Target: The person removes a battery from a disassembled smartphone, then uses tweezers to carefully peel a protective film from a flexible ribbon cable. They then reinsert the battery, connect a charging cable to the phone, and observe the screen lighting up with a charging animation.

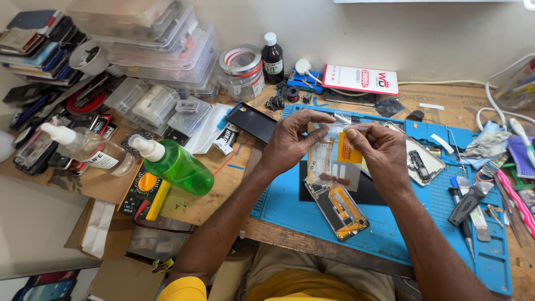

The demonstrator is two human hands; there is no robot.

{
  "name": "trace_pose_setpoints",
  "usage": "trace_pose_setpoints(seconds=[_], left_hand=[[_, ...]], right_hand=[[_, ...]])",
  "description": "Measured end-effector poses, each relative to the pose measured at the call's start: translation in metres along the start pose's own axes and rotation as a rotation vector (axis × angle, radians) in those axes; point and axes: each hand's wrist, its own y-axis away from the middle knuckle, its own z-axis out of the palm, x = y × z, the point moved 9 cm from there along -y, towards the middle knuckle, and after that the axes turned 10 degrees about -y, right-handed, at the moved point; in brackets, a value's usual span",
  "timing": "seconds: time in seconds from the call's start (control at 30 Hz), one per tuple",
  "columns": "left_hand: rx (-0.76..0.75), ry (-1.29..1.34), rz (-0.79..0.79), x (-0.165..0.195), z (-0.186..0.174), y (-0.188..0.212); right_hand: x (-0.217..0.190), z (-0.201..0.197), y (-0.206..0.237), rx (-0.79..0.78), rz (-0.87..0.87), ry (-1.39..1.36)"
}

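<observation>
Here both hands, the left hand [290, 146] and the right hand [380, 149], pinch the top of a small clear parts bag [334, 161] above the opened phone [339, 209] on the blue mat [284, 206], seemingly opening it, which calls for gentle pulling apart.

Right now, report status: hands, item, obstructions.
Left hand and right hand both pinching small clear plastic packet with orange label. Held above opened phone frame on blue work mat. Nothing between.
</observation>
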Motion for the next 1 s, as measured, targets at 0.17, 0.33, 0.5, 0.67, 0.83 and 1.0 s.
trace_pose_setpoints(seconds=[0.17, 0.33, 0.5, 0.67, 0.83, 1.0], left_hand=[[-0.015, -0.124, 0.067, 0.016, -0.002, -0.003], [-0.275, -0.013, -0.045, 0.003, 0.017, -0.005], [-0.090, 0.058, -0.170, -0.029, 0.020, -0.007], [0.224, 0.811, -0.356, -0.064, 0.044, 0.025], [0.208, 0.978, -0.403, -0.081, 0.052, 0.053], [0.123, 0.852, -0.527, -0.099, 0.045, 0.057]], right_hand=[[-0.018, 0.003, 0.003, 0.023, -0.061, 0.161], [-0.069, 0.014, 0.009, 0.068, -0.351, 0.490], [-0.108, 0.040, 0.040, 0.188, -0.777, 1.015], [-0.071, 0.055, 0.038, -0.042, -0.578, 0.870], [-0.052, 0.064, 0.044, -0.158, -0.609, 0.915], [-0.046, 0.073, 0.046, -0.255, -0.562, 0.892]])
